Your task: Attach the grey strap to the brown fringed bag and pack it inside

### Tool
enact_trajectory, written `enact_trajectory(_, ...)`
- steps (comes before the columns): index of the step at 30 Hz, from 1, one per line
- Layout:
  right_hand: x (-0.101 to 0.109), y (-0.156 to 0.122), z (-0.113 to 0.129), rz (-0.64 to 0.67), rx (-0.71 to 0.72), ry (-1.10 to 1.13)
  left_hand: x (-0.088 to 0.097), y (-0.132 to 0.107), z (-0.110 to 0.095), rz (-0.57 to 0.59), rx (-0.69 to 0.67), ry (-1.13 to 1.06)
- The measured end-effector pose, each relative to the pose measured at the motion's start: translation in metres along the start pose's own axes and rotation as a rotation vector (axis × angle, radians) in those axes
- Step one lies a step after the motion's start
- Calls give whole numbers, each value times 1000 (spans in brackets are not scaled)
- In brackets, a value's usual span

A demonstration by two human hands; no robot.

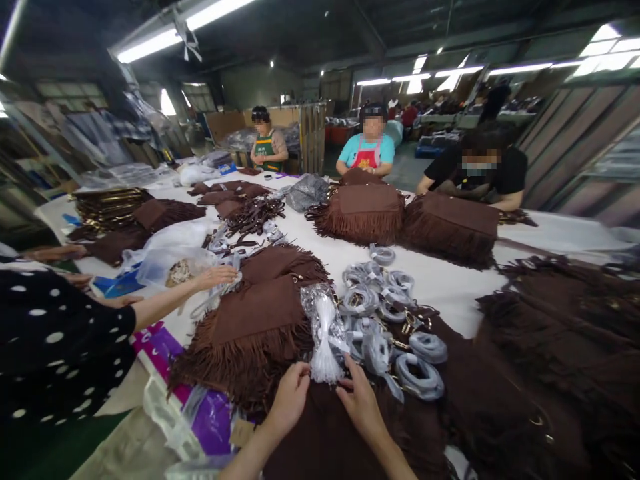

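Loosely, the left hand (293,397) and right hand (363,403) flank the bundle of clear strands (326,360), both part-open; contact is unclear. It lies between a fringed brown piece (260,310) and coiled straps (377,352), probably for easy reach on the bench (460,300).

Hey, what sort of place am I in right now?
Probably a bag factory or workshop. Stacks of brown fringed bags cover much of a big white table, coiled straps lie heaped among them, and people in aprons are across from you.
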State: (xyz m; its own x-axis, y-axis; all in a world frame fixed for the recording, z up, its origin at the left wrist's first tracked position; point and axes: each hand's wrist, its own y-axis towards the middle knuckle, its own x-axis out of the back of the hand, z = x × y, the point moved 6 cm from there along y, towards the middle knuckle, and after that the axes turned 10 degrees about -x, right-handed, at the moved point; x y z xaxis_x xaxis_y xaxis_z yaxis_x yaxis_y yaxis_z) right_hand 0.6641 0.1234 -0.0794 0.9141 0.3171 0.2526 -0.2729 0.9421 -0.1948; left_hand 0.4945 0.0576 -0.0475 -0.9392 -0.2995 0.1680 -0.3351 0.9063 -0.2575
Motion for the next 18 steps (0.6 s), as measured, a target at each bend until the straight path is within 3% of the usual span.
enact_trajectory(3,10,-14,-16,-19,-49,5,1,5,-26,84,-428,377)
enact_trajectory(6,16,-24,-21,-38,-90,-36,-17,15,-37,258,-655,713)
enact_trajectory(11,13,-13,-14,-39,-60,-174,-44,36,-24,576,-715,1000)
enact_trajectory(18,2,-3,1,-74,19,-354,-47,36,-10,619,-720,935)
